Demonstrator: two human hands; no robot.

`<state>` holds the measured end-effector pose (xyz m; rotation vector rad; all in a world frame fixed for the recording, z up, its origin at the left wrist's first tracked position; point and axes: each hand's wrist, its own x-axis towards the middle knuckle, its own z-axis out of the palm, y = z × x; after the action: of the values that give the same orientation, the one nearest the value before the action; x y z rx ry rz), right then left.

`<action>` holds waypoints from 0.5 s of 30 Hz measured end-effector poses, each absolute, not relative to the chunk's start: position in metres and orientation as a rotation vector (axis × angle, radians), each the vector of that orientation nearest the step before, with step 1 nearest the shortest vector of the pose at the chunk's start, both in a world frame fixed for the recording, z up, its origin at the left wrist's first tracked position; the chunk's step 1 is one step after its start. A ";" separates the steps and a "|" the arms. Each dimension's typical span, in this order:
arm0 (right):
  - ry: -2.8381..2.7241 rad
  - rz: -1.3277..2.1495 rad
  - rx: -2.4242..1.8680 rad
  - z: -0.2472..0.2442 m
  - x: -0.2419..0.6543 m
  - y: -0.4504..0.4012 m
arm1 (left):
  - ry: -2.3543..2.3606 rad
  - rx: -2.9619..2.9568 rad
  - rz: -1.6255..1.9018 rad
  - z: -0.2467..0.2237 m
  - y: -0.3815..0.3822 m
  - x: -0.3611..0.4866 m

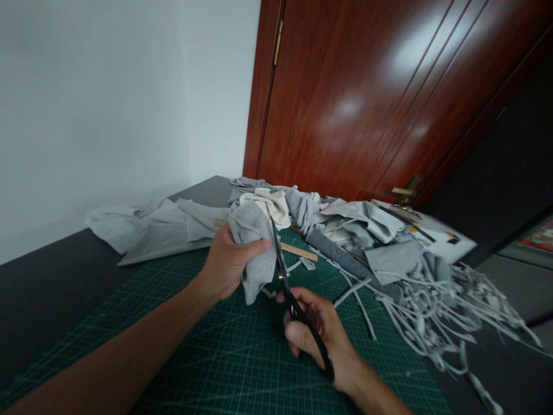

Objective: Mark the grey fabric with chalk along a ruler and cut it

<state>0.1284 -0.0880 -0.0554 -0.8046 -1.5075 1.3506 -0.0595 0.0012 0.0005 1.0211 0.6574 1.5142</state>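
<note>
My left hand (228, 262) is closed on a bunched piece of light grey fabric (253, 227), thumb on top, held up above the green cutting mat (242, 357). In my right hand (317, 328) is a pair of black-handled scissors (283, 276), the fingers wrapped round the handles. Their blades point away from me and lie along the right edge of the grey fabric; whether they bite into it I cannot tell. Just behind the blade tips is a cream-coloured cloth (272, 204). A wooden ruler (298, 251) lies on the mat, partly hidden by the held fabric.
Pale grey cloth (168, 227) is spread at the left on the dark table (52, 276). Crumpled grey fabric (358, 219) lines the back, before a brown wooden door (337, 104). Tangled fabric strips (427, 311) lie at the right. A white wall (108, 98) rises at the left.
</note>
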 end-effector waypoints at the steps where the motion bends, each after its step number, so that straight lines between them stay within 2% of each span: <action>1: -1.507 1.348 -0.810 -0.055 0.128 -0.088 | 0.654 1.025 1.516 0.001 0.001 -0.059; 15: -1.503 1.322 -0.832 -0.052 0.124 -0.089 | 0.639 1.015 1.517 0.004 -0.003 -0.059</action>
<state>0.1242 -0.0894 -0.0518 -0.8324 -1.5028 1.3216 -0.0593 -0.0028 0.0043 1.0148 0.6389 1.5173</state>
